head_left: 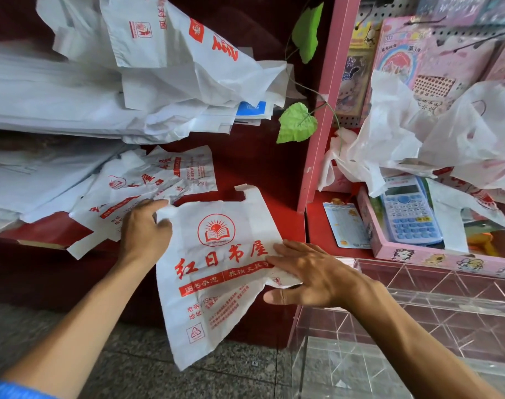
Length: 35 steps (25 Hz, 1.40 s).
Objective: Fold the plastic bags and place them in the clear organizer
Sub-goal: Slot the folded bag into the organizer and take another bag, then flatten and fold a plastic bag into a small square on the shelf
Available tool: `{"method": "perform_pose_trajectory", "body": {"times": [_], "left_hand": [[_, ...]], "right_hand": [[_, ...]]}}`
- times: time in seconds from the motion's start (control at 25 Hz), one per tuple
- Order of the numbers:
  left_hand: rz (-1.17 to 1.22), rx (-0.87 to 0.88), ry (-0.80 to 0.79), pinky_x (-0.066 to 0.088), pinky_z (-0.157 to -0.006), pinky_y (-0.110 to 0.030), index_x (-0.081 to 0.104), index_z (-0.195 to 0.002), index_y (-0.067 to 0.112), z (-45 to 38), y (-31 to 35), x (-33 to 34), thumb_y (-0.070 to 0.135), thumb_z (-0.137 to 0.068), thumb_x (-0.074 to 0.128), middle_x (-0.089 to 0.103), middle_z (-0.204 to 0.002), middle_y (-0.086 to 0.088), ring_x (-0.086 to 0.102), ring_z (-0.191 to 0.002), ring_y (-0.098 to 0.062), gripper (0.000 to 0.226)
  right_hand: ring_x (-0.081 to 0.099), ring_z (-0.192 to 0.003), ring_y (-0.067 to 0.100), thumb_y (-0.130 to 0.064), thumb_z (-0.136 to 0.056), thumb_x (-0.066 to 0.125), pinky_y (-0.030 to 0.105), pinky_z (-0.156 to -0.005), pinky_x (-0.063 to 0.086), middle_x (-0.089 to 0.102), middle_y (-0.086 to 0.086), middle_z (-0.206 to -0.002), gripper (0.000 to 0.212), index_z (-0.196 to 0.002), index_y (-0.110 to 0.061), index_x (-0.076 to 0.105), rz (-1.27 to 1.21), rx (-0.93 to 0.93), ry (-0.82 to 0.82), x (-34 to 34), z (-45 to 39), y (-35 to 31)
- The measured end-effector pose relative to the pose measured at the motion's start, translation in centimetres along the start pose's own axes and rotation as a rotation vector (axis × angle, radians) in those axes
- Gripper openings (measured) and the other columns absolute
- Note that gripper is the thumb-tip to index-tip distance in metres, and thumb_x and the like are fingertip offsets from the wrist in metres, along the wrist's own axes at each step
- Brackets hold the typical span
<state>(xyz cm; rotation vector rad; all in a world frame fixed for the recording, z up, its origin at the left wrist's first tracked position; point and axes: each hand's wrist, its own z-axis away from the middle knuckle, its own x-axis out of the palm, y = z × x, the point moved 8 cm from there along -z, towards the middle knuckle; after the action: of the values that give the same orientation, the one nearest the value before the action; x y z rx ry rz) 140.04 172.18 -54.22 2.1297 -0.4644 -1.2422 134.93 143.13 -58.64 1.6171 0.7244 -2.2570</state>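
Red table (245,168) has one printed bag (216,269), unfolded; left hand (144,228) pinches it, right hand (311,277) presses flat, clear organizer (418,326) looks empty.

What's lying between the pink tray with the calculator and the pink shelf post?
In the head view, a small blue card lies flat on the red counter, between the tray and the post.

I see a white plastic bag (216,254) printed in red with a sun-and-book emblem and characters, lying on a dark red counter (274,174). The calculator (409,211) is pale blue with white keys; its tray (418,251) is pink with cartoon figures. The leaf (297,122) is bright green, and the floor (116,370) is speckled grey.
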Motion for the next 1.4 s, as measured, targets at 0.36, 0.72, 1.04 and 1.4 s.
{"method": "perform_pose_trajectory", "body": {"times": [0.36,0.72,1.04,1.4], "left_hand": [[-0.298,0.092,-0.114,0.021,-0.119,-0.049,0.01,-0.157,0.012,0.8,1.6,1.4,0.006,-0.087,0.065,-0.009,-0.166,0.002,0.005,-0.15,-0.03,0.09],[-0.262,0.271,-0.721,0.032,-0.114,-0.029,0.052,-0.141,0.025,4.3,1.4,6.9,0.062,-0.085,0.06,0.044,-0.148,0.011,0.038,-0.14,-0.01,0.067],[-0.258,0.371,-0.495,0.046,-0.096,-0.031,0.064,-0.119,0.025,3.2,2.5,5.8,0.048,-0.087,0.066,0.055,-0.119,0.012,0.054,-0.117,-0.012,0.039],[-0.351,0.362,-0.679,0.03,-0.11,-0.021,0.037,-0.147,0.04,5.3,1.8,4.9,0.027,-0.087,0.07,0.038,-0.152,0.014,0.04,-0.137,-0.008,0.07]], "right_hand": [[-0.001,-0.152,0.016,-0.089,-0.065,0.018,0.036,-0.12,-0.006,0.003,0.001,-0.166,0.109,-0.157,-0.031,0.012,0.022,-0.003,0.021,0.1,0.2,-0.8],[0.001,-0.153,0.021,-0.097,-0.06,0.014,0.045,-0.124,-0.002,0.007,0.009,-0.165,0.121,-0.158,-0.025,0.01,0.049,0.048,0.146,0.2,-1.6,0.5],[0.007,-0.152,0.02,-0.071,-0.086,0.051,0.036,-0.122,0.0,0.01,0.0,-0.165,0.09,-0.156,-0.027,0.019,0.109,0.025,0.162,0.3,-1.6,0.4],[0.062,-0.108,0.029,-0.033,-0.096,0.048,0.037,-0.093,0.049,0.07,0.003,-0.115,0.029,-0.111,-0.021,0.071,-0.031,0.006,0.45,-1.8,-1.8,1.5]]}}
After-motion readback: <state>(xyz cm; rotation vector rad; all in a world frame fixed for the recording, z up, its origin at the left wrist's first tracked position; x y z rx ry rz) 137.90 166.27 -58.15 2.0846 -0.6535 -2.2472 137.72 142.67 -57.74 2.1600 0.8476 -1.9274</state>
